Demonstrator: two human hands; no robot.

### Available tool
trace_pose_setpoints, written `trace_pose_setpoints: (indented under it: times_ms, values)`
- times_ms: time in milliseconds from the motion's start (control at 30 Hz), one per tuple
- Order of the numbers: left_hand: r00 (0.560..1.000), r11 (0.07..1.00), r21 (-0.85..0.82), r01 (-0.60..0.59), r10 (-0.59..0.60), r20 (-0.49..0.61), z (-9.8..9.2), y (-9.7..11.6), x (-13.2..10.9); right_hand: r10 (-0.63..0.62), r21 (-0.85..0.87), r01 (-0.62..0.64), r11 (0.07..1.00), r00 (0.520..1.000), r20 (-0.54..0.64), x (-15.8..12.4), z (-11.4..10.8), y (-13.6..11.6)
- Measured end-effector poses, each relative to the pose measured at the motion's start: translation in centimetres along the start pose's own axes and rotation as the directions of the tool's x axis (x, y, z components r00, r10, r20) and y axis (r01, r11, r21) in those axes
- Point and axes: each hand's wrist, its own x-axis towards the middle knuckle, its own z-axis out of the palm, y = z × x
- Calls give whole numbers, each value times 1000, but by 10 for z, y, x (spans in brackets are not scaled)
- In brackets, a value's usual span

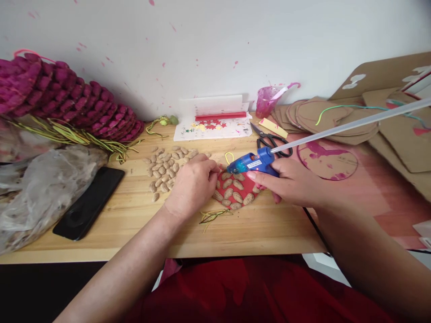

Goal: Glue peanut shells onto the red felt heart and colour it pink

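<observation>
My right hand (294,181) is wrapped round the grip of a blue hot glue gun (257,162), which has a long clear glue stick (336,130) standing out of its back. The gun's tip points left, over the upper edge of a red piece (257,193) covered with several peanuts (237,196). My left hand (193,184) is at the left edge of that piece, fingers pinched together close to the nozzle. What sits between them is hidden. A yellow loop (229,157) rises above the red piece, and yellow-green strings (213,216) lie below it.
Loose peanuts (163,168) lie left of my left hand. Farther left are a black phone (89,204), a plastic bag (50,188) and a magenta string of stacked pieces (70,101). Behind the gun are black-handled scissors (286,150), a pink-stained cup (265,103) and cardboard discs (333,121).
</observation>
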Motion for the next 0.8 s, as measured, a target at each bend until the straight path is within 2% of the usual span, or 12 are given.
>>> trace_pose_setpoints:
  times_ms: [167, 567, 700, 800]
  values:
    - [1000, 1000, -3, -15, 15, -5, -1, 1, 0, 20, 28, -22, 999, 999, 40, 0, -1, -3]
    - [1000, 1000, 25, -3, 3, 23, -3, 5, 0, -12, -48, 11, 999, 1000, -18, 3, 1, -9]
    - [1000, 1000, 22, -2, 1, 23, -4, 5, 0, 30, -59, -30, 998, 1000, 3, 1, -3, -14]
    - [1000, 1000, 18, 1, -2, 21, -4, 5, 0, 38, -66, -39, 997, 999, -23, -1, -5, -16]
